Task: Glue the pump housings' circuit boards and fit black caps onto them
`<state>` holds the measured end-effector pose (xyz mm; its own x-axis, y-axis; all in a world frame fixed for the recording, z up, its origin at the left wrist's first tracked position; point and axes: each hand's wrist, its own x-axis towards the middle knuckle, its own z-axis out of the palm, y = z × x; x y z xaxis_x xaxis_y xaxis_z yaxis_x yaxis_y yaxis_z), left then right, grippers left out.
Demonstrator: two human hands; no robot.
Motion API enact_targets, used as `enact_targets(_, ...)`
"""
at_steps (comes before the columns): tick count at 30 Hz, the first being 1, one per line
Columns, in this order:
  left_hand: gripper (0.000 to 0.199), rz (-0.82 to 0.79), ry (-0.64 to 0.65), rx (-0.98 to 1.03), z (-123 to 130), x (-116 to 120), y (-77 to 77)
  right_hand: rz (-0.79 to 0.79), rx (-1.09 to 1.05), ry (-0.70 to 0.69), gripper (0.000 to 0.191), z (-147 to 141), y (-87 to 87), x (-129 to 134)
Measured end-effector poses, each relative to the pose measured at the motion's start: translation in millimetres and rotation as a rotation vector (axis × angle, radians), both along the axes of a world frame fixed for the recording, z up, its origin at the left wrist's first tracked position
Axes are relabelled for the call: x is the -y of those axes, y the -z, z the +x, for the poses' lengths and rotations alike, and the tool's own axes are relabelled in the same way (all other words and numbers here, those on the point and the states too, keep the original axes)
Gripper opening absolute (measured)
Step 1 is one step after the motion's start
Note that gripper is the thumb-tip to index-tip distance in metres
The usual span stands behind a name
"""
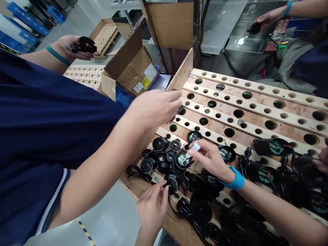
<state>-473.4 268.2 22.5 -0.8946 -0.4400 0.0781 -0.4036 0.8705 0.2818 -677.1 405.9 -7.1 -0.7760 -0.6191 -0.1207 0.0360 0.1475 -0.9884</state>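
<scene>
My right hand (212, 160), with a blue band at the wrist, is closed around a small white squeeze bottle (194, 148). The bottle's narrow tip points down at the green circuit board (182, 160) inside an open, round black housing. Nearer to me, my left hand (153, 201) pinches the edge of a round black part (172, 184) with a patterned grille face. Similar grille-faced parts (148, 166) and coiled black cables (138, 172) lie around them on the wooden rack. Another open housing (194, 136) with a board sits just beyond the bottle.
A co-worker in a navy shirt (64, 116) leans in from the left; one hand (156, 106) reaches over the rack, the other (71, 48) holds a black part. The slatted wooden rack (256, 118) has rows of holes. An open cardboard box (133, 75) stands behind.
</scene>
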Motion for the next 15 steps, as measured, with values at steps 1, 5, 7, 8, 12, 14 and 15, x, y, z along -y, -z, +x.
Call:
enact_targets(1,0.015,0.002,0.002,0.018,0.2,0.1,0.2,-0.002,0.009,0.001,0.020,0.2,0.2,-0.2)
enact_targets(5,0.018,-0.006,-0.026,-0.026,-0.3,-0.8,3.7,-0.017,0.052,0.014,0.020,0.6,1.3,0.1)
enact_targets(7,0.019,-0.011,-0.044,-0.080,-1.4,-1.6,5.9,-0.030,0.076,0.017,0.020,0.5,1.3,1.1)
enact_targets(8,0.020,-0.013,-0.049,-0.090,-2.0,-2.0,6.7,-0.037,0.086,0.019,0.020,0.4,1.2,1.7)
enact_targets(12,0.024,-0.033,-0.050,-0.077,-4.3,-3.3,7.1,-0.040,0.094,0.025,0.020,-0.2,0.8,2.8)
enact_targets(14,0.026,-0.039,-0.044,-0.073,-4.9,-3.4,6.8,-0.036,0.089,0.025,0.021,-0.3,1.0,2.2)
enact_targets(15,0.026,-0.039,-0.041,-0.068,-5.0,-3.4,6.7,-0.036,0.088,0.026,0.021,-0.3,1.1,1.8)
